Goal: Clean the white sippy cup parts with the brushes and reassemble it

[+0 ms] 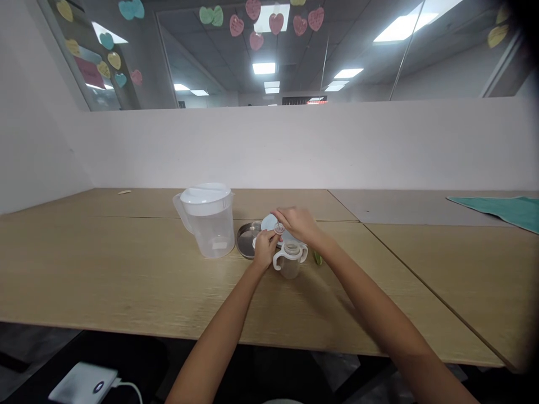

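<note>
- Looking down, we see a wide wooden table (126, 280), with seams between its parts.
- We notice a clear pitcher (210, 230) with a white lid, standing upright to the left of the hands; its handle points left.
- Far to the right, a teal cloth (505, 210) lies flat, well apart from the work.
- Just beside the pitcher we find a round metal dish (244, 242), partly covered by the left hand.
- The right hand (297, 221) is above the work, its fingers stretched toward the left; whether it grips something, we cannot tell.
- The left hand (264, 248) makes a narrow pinch, holding a small clear piece.
- Near us, a two-handled bottle (290, 266) stands upright, close in front of the hands.
- A green thing (318, 258) is partly hidden behind the right forearm.
- Smallest, the small clear piece (278, 228) is between the two hands, beyond the bottle.
</note>
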Motion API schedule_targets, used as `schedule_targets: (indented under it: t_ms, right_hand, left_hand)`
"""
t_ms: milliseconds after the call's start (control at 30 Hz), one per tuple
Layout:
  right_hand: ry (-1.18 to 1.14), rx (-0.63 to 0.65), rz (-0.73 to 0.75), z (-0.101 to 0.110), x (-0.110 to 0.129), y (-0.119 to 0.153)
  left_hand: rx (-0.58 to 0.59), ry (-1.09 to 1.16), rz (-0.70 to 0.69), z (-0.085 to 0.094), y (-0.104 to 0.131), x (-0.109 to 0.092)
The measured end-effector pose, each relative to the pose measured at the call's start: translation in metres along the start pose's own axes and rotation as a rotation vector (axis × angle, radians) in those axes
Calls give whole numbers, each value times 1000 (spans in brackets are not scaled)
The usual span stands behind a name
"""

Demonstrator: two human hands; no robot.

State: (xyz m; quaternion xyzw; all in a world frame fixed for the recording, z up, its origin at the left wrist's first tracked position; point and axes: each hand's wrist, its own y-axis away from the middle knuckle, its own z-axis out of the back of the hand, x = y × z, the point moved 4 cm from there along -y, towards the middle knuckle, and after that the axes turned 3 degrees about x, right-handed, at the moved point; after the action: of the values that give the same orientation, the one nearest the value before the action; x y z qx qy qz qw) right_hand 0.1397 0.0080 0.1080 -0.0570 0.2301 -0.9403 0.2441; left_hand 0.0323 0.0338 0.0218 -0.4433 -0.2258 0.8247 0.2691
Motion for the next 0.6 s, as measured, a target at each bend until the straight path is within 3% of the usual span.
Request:
schedule_targets:
  t_ms: [167,367,500,600]
  right_hand:
    - [4,72,52,-9,5,1]
    - [-161,92,-43,0,12,2]
    - [-197,130,-66,-4,8,1]
    - [-253,86,-68,-8,1,-1]
  left_hand:
    - [-43,79,48,2,1,2]
    - [-33,72,24,2,1,3]
    - [-32,80,16,1,2,3]
    - [-38,80,29,2,2,4]
